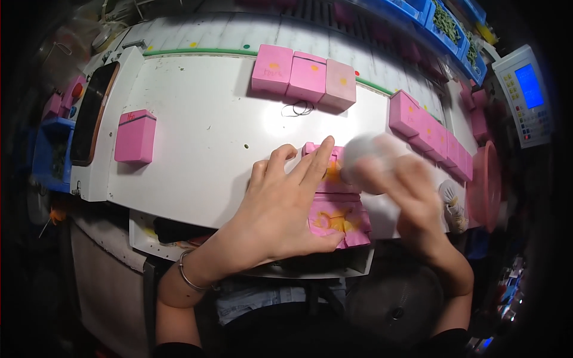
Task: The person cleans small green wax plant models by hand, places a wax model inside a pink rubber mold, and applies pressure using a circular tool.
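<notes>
An opened two-part pink mold (340, 200) lies at the table's near edge, with yellow staining in its hollows. My left hand (277, 206) is spread along the mold's left side. Its fingertips touch the far half and its thumb rests at the near half's front edge; no object is in the palm. My right hand (412, 188), smeared by motion, has its fingers closed on a rounded whitish pouch (365, 164). The pouch is over or just beside the far half's right side; whether it touches is unclear.
Closed pink blocks stand behind (306, 77), at the right (433, 137) and at the left (136, 137). Dark rubber bands (298, 109) lie mid-table. A second gathered pouch (453, 206) sits near a pink basin (484, 185). A control panel (525, 95) stands far right; a phone-like slab (95, 113), left.
</notes>
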Demonstrator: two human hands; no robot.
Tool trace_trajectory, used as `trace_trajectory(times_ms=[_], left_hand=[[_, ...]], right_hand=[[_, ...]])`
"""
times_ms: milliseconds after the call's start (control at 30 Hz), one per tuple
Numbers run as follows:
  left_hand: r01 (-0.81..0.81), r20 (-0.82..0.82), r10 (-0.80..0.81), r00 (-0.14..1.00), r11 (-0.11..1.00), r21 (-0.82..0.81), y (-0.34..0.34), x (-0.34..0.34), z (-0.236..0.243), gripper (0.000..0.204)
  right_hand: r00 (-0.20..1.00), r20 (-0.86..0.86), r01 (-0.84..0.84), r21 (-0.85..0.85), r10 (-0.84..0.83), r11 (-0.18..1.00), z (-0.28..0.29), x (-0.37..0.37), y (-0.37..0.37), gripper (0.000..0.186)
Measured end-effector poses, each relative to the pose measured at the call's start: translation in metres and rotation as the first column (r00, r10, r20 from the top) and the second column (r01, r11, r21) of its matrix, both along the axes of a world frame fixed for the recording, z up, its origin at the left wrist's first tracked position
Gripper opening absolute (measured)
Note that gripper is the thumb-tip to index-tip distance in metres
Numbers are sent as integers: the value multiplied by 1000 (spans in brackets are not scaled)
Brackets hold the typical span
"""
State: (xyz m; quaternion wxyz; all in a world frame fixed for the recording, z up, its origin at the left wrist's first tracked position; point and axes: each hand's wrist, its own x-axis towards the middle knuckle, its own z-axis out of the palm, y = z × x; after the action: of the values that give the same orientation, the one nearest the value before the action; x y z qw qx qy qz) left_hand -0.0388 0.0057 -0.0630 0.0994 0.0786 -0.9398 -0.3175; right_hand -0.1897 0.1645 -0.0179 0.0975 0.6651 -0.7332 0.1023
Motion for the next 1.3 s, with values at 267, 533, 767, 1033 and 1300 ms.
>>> trace_trajectory(times_ms=[267, 533, 767, 1033, 1300], left_hand=[[-19, 17, 18, 1000, 995, 95, -7, 1, -11, 112], [-1, 14, -1, 1000, 990, 139, -6, -2, -10, 119], [-17, 3, 16, 1000, 984, 179, -9, -5, -11, 120], [128, -446, 9, 895, 952, 277, 1, 4, -28, 56], [12, -488, 248, 837, 883, 470, 17, 9, -22, 44]], right_hand=[[997, 75, 28, -108, -20, 994, -1, -3, -8, 57], [992, 123, -3, 81, -7, 997, -6, 4, -11, 60], [981, 194, -68, 183, 32, 981, -3, -3, -15, 58], [979, 95, 179, -4, -178, 984, -31, 13, 25, 60], [764, 645, 41, -107, 38, 993, -35, 23, 15, 67]])
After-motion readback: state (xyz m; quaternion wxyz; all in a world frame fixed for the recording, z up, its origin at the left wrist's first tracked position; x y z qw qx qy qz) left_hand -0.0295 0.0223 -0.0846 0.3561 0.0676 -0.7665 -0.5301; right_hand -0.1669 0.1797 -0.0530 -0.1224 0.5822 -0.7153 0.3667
